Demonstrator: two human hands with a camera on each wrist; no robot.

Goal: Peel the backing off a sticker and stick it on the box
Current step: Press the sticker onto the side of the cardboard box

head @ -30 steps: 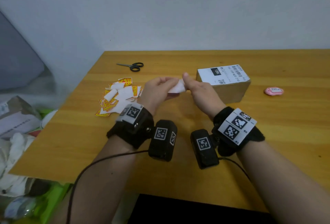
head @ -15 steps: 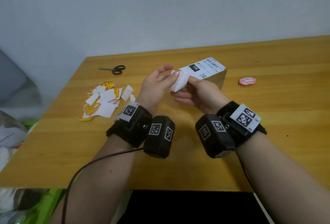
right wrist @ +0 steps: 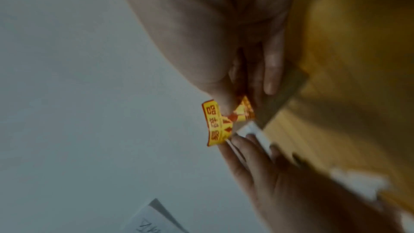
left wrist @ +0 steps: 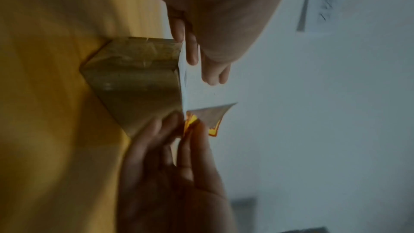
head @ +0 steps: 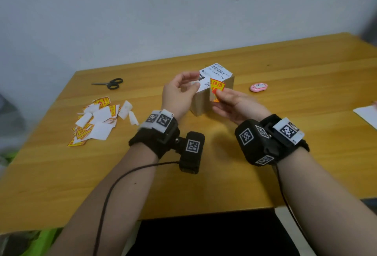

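A cardboard box (head: 201,100) with a white shipping label (head: 219,70) on top stands mid-table. In front of it, my right hand (head: 218,95) pinches a yellow-and-red sticker (head: 217,86) by its lower edge between thumb and fingers. My left hand (head: 194,81) pinches the white backing paper (head: 192,84) just left of the sticker. The left wrist view has the backing (left wrist: 187,84) beside the box (left wrist: 134,77) and the curled sticker (left wrist: 212,118) below it. The right wrist view shows my thumb on the printed sticker (right wrist: 213,125), the backing (right wrist: 253,130) just below.
A pile of stickers and white backings (head: 98,121) lies left of my hands on the wooden table (head: 224,190). Black scissors (head: 111,83) lie further back left. A small pink object (head: 258,87) sits right of the box. A white sheet (head: 367,116) shows at the right edge.
Both hands held one white piece together; now they have drawn apart, the printed sticker in the right and the backing in the left. The hands rose nearer the box.
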